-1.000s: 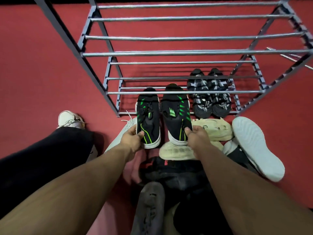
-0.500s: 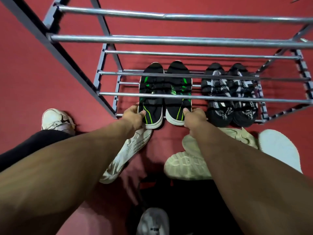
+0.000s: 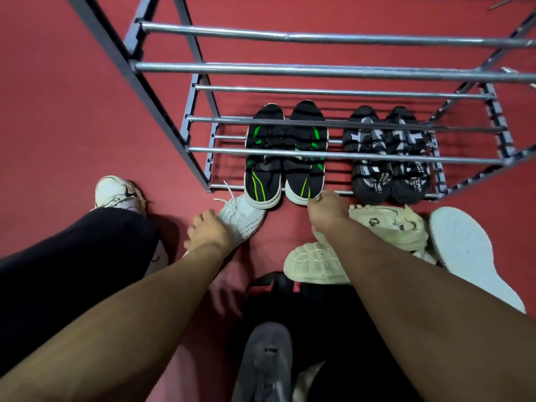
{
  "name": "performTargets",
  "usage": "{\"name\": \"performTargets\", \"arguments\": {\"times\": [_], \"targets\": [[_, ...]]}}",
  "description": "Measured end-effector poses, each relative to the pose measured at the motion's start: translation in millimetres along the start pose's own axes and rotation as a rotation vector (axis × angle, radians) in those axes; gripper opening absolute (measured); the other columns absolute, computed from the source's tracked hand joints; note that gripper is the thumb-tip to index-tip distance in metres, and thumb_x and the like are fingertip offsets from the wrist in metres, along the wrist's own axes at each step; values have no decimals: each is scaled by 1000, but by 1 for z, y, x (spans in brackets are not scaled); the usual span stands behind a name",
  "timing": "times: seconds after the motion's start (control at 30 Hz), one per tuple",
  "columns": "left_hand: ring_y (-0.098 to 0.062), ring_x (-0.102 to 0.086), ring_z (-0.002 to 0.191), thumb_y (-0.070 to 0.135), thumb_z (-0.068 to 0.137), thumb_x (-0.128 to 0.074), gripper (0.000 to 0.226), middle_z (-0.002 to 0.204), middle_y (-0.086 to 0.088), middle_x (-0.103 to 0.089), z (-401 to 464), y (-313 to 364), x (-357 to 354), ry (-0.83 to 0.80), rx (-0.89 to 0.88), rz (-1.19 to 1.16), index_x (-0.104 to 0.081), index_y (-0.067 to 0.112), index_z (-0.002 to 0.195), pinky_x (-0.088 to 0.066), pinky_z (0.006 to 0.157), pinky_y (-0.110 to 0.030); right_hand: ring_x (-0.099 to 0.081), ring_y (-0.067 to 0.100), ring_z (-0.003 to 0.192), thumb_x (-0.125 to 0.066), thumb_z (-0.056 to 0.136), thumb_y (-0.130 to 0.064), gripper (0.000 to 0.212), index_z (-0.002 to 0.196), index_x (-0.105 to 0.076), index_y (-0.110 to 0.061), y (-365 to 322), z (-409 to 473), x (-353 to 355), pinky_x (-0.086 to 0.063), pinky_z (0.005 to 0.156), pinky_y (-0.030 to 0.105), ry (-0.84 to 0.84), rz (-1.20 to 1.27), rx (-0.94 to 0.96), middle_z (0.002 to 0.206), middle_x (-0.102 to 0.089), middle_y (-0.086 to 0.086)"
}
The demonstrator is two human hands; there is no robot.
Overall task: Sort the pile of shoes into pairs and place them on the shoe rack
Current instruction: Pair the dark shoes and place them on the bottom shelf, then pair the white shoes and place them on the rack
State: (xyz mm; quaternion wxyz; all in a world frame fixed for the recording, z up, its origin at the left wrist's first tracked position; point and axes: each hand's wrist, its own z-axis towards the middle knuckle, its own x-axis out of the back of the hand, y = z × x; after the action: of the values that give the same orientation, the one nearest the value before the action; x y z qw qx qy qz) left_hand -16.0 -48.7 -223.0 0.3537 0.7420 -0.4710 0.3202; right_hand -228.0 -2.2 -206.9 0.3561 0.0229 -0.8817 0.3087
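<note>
Your shoe rack [image 3: 333,69] carries two pairs on its bottom tier: the black-and-green sneakers [image 3: 285,158] on the left, the black-and-white patterned sneakers [image 3: 387,158] to their right, toes pointing away from you. Your right hand [image 3: 326,210] sits at the heel of the right green-striped shoe, fingers curled against it; whether they grip it, you cannot tell. Your left hand [image 3: 207,232] rests on the white knit sneaker [image 3: 242,220] lying on the red floor [image 3: 72,111] just before the rack, fingers bent over it. Cream sneakers [image 3: 388,227] and a grey shoe [image 3: 265,358] lie nearby in the pile.
</note>
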Motion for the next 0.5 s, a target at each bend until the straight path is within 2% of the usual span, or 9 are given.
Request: {"name": "performTargets", "arguments": {"times": [0.03, 0.1, 0.17, 0.23, 0.33, 0.4, 0.5], "targets": [[-33, -42, 126, 44, 74, -46, 59, 136, -6, -45, -2, -9, -1, -57, 51, 66, -44, 19, 128, -36, 103, -48, -68, 36, 97, -51, 86, -24, 28, 105, -63, -7, 4, -10, -1, -55, 81, 36, -45, -17, -6, 105, -69, 15], [-33, -47, 125, 44, 73, -52, 60, 134, -6, -50, -11, -25, 0, -87, 72, 82, -44, 20, 127, -37, 104, -48, -67, 35, 101, -52, 88, -24, 35, 117, -63, -7, 16, -32, -6, -55, 91, 44, -139, -39, -17, 115, -67, 15], [-32, -54, 120, 37, 80, -56, 52, 128, -7, -56, -19, -37, 6, -65, 28, 117, -46, 20, 128, -41, 102, -44, -65, 29, 96, -52, 88, -19, 27, 107, -67, -6, 27, -50, -15, -54, 93, 45, -197, -64, 16, 104, -66, 13], [-33, -61, 113, 31, 85, -50, 44, 123, -14, -63, -26, -46, 12, -146, -11, 179, -56, 13, 125, -49, 98, -41, -59, 27, 85, -51, 85, -15, 22, 93, -68, -2, 34, -68, -21, -55, 88, 48, -239, -74, 31, 88, -60, 12], [-29, -66, 108, 23, 93, -49, 36, 117, -19, -68, -42, -52, 24, -302, -55, 225, -64, 1, 116, -53, 93, -37, -65, 33, 92, -51, 86, -13, 25, 98, -69, -1, 37, -93, -24, -56, 86, 49, -271, -34, 43, 95, -65, 15], [-27, -66, 109, 20, 92, -52, 32, 117, -16, -69, -51, -53, 32, -293, -79, 256, -66, 1, 115, -53, 93, -36, -66, 34, 90, -50, 88, -15, 26, 103, -69, -3, 36, -109, -20, -58, 83, 49, -269, -22, 34, 97, -67, 15], [-30, -60, 117, 24, 92, -56, 35, 124, -15, -64, -68, -50, 49, -143, -53, 266, -63, 0, 118, -48, 96, -35, -60, 28, 67, -48, 89, -16, 20, 91, -68, -11, 32, -129, -12, -59, 72, 44, -285, 7, 24, 78, -62, 10]]}}
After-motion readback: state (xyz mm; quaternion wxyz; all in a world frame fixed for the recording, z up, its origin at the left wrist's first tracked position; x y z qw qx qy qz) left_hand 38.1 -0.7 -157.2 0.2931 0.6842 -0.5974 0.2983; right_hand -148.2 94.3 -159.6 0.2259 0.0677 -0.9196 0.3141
